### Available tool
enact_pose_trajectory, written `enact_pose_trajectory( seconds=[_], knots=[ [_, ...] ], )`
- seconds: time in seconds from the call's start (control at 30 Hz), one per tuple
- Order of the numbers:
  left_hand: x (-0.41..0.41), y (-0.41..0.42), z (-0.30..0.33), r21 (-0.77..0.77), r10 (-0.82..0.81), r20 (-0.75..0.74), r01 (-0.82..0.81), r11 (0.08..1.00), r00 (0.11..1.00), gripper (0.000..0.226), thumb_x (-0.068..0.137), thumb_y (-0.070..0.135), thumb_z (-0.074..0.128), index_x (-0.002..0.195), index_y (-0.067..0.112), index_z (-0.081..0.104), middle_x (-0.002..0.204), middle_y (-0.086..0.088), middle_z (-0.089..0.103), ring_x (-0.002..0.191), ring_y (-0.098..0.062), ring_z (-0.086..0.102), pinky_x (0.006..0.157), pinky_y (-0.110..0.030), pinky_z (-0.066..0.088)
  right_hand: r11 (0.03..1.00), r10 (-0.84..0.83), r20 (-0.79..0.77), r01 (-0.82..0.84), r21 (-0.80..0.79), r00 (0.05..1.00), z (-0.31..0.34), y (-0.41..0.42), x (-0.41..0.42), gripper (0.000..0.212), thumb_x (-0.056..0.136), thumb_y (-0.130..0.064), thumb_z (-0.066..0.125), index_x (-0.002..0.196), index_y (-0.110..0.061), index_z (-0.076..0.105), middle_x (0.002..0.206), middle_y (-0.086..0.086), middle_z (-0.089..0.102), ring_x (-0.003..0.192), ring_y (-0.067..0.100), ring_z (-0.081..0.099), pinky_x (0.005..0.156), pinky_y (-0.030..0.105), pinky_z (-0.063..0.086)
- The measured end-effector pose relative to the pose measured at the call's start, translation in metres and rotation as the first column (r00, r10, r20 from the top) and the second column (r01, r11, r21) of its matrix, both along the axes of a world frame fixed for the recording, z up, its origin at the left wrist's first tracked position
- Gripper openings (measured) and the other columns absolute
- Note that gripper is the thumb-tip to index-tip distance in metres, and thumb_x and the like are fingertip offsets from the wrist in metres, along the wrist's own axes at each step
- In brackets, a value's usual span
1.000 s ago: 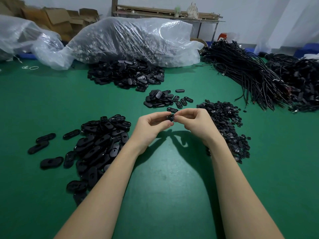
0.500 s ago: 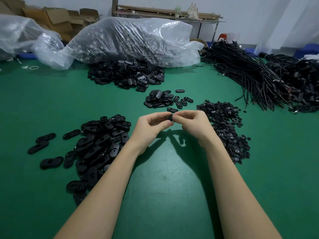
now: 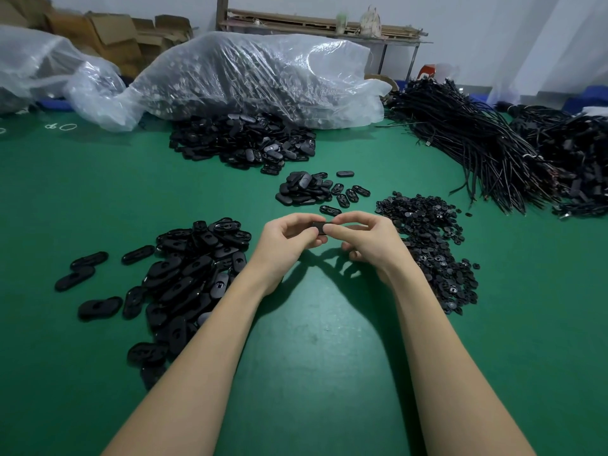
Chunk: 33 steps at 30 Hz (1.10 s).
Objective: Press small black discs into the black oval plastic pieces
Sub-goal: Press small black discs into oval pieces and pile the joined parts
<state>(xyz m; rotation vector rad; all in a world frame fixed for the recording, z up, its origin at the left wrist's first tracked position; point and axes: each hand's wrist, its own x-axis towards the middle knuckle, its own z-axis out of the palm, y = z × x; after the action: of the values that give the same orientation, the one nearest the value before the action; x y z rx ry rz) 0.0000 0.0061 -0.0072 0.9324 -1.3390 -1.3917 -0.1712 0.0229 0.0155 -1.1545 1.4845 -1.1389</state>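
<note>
tabletop [image 3: 312, 373]: smooth matt green
oval pieces [image 3: 194, 268], nine o'clock: glossy black plastic
bag [image 3: 263, 74], twelve o'clock: crinkled clear plastic film
boxes [image 3: 108, 31]: brown cardboard

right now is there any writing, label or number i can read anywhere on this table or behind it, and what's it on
Nothing here reads as certain text.
"80" or "do": white marks on the green table mat at the far left, too unclear to read for sure.
Red package behind the black cable bundle: any print is too small and blurred.
Cardboard boxes: no legible print.
Oval plastic piece in the hands: no marking visible.
</note>
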Motion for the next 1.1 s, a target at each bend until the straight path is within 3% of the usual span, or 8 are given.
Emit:
enact_pose_trajectory(
  seconds=[0.13, 0.3, 0.43, 0.63, 1.1],
  knots=[
    [-0.003, -0.001, -0.001, -0.012, 0.081, 0.038, -0.081, 0.997, 0.996, 0.020, 0.093, -0.004, 0.064, 0.094, 0.014, 0.073, 0.088, -0.001, 0.077, 0.082, -0.013, 0.074, 0.077, -0.018, 0.056, 0.998, 0.045, 0.032, -0.043, -0.042, 0.999, -0.001, -0.002, 0.003, 0.011, 0.082, -0.013, 0.085, 0.088, -0.015, 0.076, 0.074, 0.000, 0.076, 0.060, 0.008, 0.066, 0.058, 0.020, 0.054],
    [-0.005, -0.001, -0.005, -0.066, 0.147, 0.114, -0.140, 0.988, 0.983, 0.022, 0.088, -0.001, 0.071, 0.089, 0.020, 0.074, 0.086, -0.002, 0.078, 0.084, -0.017, 0.075, 0.078, -0.023, 0.057, 0.997, -0.006, -0.037, 0.003, -0.072, 0.999, -0.004, -0.004, 0.008, 0.011, 0.083, -0.010, 0.084, 0.089, -0.011, 0.075, 0.074, 0.000, 0.076, 0.064, 0.011, 0.070, 0.061, 0.025, 0.058],
    [-0.005, -0.003, -0.006, -0.063, 0.153, 0.127, -0.146, 0.987, 0.980, 0.022, 0.087, -0.001, 0.072, 0.088, 0.021, 0.075, 0.086, -0.002, 0.079, 0.085, -0.019, 0.076, 0.086, -0.031, 0.059, 0.997, -0.026, -0.063, 0.021, -0.080, 0.998, -0.003, -0.003, 0.010, 0.010, 0.084, -0.010, 0.084, 0.089, -0.009, 0.076, 0.079, 0.005, 0.076, 0.068, 0.012, 0.073, 0.065, 0.029, 0.061],
    [-0.003, -0.003, -0.006, -0.046, 0.115, 0.091, -0.111, 0.993, 0.989, 0.018, 0.089, 0.000, 0.071, 0.094, 0.016, 0.076, 0.091, -0.004, 0.079, 0.088, -0.018, 0.076, 0.085, -0.025, 0.058, 0.996, -0.031, -0.070, 0.025, -0.090, 0.997, -0.003, -0.001, 0.010, 0.009, 0.084, -0.010, 0.083, 0.090, -0.008, 0.075, 0.079, 0.006, 0.076, 0.072, 0.016, 0.075, 0.072, 0.035, 0.064],
    [-0.007, -0.007, -0.010, -0.101, 0.200, 0.174, -0.185, 0.978, 0.964, 0.021, 0.088, 0.002, 0.072, 0.089, 0.022, 0.075, 0.084, 0.002, 0.079, 0.082, -0.011, 0.076, 0.080, -0.022, 0.059, 0.987, -0.095, -0.191, 0.067, -0.146, 0.977, -0.005, -0.001, 0.014, 0.011, 0.081, -0.012, 0.085, 0.077, -0.016, 0.075, 0.069, -0.001, 0.076, 0.063, 0.015, 0.075, 0.065, 0.031, 0.064]
  ],
)
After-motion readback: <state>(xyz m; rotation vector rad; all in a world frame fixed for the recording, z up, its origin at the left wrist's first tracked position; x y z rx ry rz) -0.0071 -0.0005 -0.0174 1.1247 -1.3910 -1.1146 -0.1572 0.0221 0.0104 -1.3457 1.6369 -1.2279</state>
